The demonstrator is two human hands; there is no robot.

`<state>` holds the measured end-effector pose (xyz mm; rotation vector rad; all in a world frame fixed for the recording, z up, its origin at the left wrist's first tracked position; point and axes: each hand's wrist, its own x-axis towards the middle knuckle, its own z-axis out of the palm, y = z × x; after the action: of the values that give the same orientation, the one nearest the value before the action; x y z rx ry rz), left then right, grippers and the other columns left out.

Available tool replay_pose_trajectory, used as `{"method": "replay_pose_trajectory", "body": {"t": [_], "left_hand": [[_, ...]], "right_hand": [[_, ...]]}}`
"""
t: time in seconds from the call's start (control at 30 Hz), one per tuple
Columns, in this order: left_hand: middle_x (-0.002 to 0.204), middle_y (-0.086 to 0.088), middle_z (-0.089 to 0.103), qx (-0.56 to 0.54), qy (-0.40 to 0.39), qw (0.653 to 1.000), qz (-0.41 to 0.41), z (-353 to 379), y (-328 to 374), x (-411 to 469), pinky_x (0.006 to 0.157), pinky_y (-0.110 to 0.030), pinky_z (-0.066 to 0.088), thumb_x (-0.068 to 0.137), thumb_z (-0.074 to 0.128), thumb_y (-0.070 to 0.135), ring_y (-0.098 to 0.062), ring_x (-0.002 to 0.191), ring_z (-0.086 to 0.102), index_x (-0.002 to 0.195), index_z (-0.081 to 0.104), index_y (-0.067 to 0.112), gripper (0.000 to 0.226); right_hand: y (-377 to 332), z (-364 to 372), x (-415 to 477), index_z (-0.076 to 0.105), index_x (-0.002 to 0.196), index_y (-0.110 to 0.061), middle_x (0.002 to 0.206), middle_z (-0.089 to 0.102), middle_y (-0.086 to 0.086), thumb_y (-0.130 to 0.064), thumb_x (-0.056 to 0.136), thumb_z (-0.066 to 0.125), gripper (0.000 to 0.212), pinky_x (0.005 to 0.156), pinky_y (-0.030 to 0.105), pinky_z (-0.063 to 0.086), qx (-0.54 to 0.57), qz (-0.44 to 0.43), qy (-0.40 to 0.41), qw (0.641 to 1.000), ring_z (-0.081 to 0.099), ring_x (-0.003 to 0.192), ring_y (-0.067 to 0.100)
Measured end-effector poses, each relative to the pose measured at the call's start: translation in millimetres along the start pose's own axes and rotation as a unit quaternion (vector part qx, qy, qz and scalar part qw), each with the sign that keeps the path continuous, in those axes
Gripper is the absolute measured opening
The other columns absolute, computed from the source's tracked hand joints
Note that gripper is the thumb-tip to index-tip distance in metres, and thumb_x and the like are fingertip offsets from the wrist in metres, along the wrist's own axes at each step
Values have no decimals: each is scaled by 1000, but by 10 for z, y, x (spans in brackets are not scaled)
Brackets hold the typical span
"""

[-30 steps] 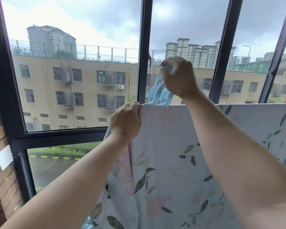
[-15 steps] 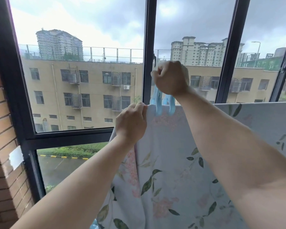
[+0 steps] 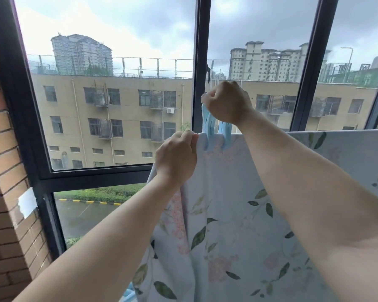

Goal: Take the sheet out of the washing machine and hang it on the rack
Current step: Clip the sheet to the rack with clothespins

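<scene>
A pale blue sheet with pink flowers and green leaves hangs folded over a rack bar that it hides. Its top edge runs level from the middle to the right edge. My left hand pinches the sheet's top left corner. My right hand grips the handles of a large light blue clothes peg, just right of my left hand. The peg's jaws straddle the sheet's top edge.
A dark window frame with tall panes stands right behind the sheet. A brick wall closes the left side, with a white patch stuck at the frame's edge. Buildings and a wet road lie outside.
My right hand has brought the peg down from above the sheet onto its top edge. My left hand keeps its pinch on the corner.
</scene>
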<state>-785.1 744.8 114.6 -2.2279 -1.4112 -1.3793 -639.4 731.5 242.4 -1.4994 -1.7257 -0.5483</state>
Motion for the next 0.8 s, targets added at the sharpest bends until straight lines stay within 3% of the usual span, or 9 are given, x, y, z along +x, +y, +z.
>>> {"method": "replay_pose_trajectory", "body": {"t": [0.1,0.2,0.3,0.37,0.43,0.53,0.6,0.7,0.8], "left_hand": [[106,-1,67,2,1,1000,9,1,17,-6,68,-34,42,107,27,41,-28,91,63,106,62,20,40],[105,-1,67,0,6,1000,14,8,25,-10,67,-33,41,107,27,42,-28,90,63,105,62,20,41],[106,-2,67,5,7,1000,15,8,23,-18,67,-33,39,107,28,42,-29,92,62,106,62,19,41],[109,-2,67,2,6,1000,12,7,8,-20,68,-33,37,107,29,42,-29,94,62,108,63,19,41],[112,-1,67,-20,-1,1000,14,-13,-18,5,69,-32,35,107,31,41,-29,97,62,111,64,21,38],[112,-2,68,-108,-24,994,18,-100,-144,-33,74,-34,43,106,36,40,-26,98,62,119,64,22,35],[96,2,67,-151,-52,987,-7,-157,-337,-192,67,-33,41,106,36,42,-19,85,59,113,63,21,34],[71,7,57,-166,-92,980,-61,-172,-733,-585,59,-26,36,105,38,47,-10,68,52,86,54,22,35],[64,9,53,-172,-142,968,-112,-125,-1077,-965,57,-22,35,101,47,49,-5,61,48,78,52,28,32]], "right_hand": [[31,-26,6,38,43,-15,40,33,-1,-18,89,51,47,47,12,32,30,-9,-10,999,30,39,15],[23,-60,-11,42,47,-16,42,37,-2,-26,93,51,48,50,18,35,26,-16,-16,999,31,39,15],[-4,-75,-100,72,72,-11,70,71,3,-40,97,49,44,67,26,52,-1,-32,4,999,64,62,18],[-21,-32,-177,78,95,-14,97,78,2,-45,96,50,42,81,28,52,-11,-45,69,997,71,89,21],[-49,16,-277,78,95,-19,102,76,-3,-47,94,51,38,89,30,46,-4,-66,151,986,66,102,19],[-150,146,-615,74,84,-19,98,71,-3,-39,89,61,25,89,36,44,2,-91,293,952,62,102,21],[-271,295,-977,71,79,-17,93,68,0,-32,86,66,18,82,38,44,16,-98,338,936,61,95,24],[-407,649,-1547,67,77,-13,85,62,2,-27,86,66,17,74,39,45,71,-88,273,955,58,84,24],[-491,1057,-1988,63,76,-13,79,60,2,-26,86,64,17,70,41,50,129,-46,135,981,57,74,24]]}}
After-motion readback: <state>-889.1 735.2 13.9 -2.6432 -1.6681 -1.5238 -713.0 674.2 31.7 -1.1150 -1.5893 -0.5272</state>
